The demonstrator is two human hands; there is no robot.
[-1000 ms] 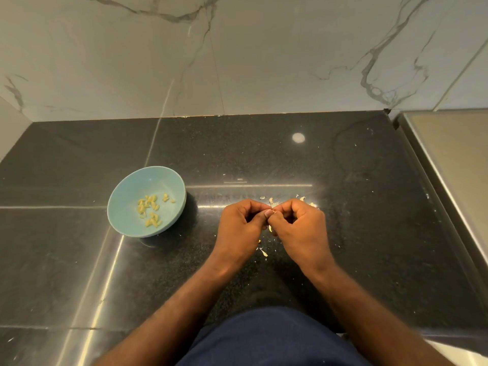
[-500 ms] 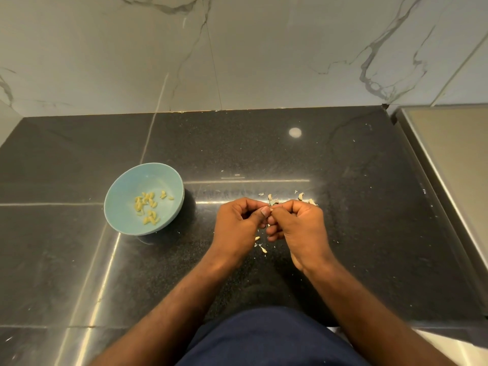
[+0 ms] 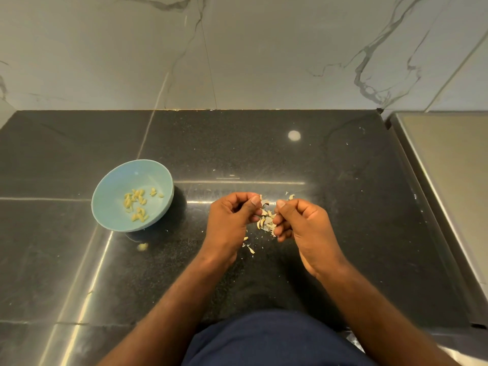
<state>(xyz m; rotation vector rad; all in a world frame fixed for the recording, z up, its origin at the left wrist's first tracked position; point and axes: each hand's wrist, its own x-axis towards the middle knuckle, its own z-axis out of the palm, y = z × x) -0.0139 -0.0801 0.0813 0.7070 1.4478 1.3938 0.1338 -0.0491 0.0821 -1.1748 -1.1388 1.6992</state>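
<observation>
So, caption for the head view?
Left hand and right hand work over husks on dark counter, kernels in blue bowl.

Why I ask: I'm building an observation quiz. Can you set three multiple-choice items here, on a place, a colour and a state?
1. Where is the light blue round bowl, seen from the left hand and right hand?
A) to their left
B) to their right
C) between them

2. What colour is the speckled stone countertop?
A) white
B) black
C) green

3. How do the hands lie?
A) flat on the countertop
B) inside the bowl
C) fingers curled, slightly apart

Answers: A, it stands out beyond the left hand; B, the slab is dark throughout; C, pale husk flakes show between the curled fingers.
</observation>
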